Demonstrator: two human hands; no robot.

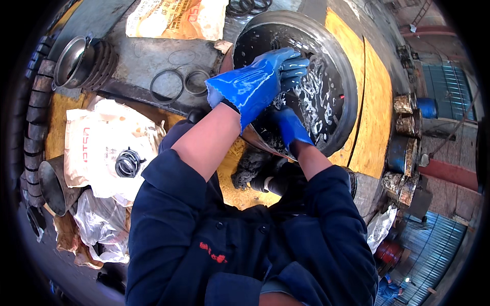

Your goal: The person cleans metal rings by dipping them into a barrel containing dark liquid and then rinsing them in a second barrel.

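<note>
A large round metal basin holds dark, wet liquid with pale foam streaks. My left hand, in a wet blue rubber glove, reaches over the liquid with its fingers stretched out to the right, nothing seen in them. Lower down, inside the near side of the basin, is my right hand in a matching glove. Its fingers are hidden by the dark liquid and the left glove, so whether they hold anything does not show. A small red spot lies on the liquid near the basin's right wall.
Black rubber rings lie on the metal surface left of the basin. Another bundle of rings rests on a white sack. Stacked metal rings stand at far left. A printed sack lies beyond; yellow boards flank the basin.
</note>
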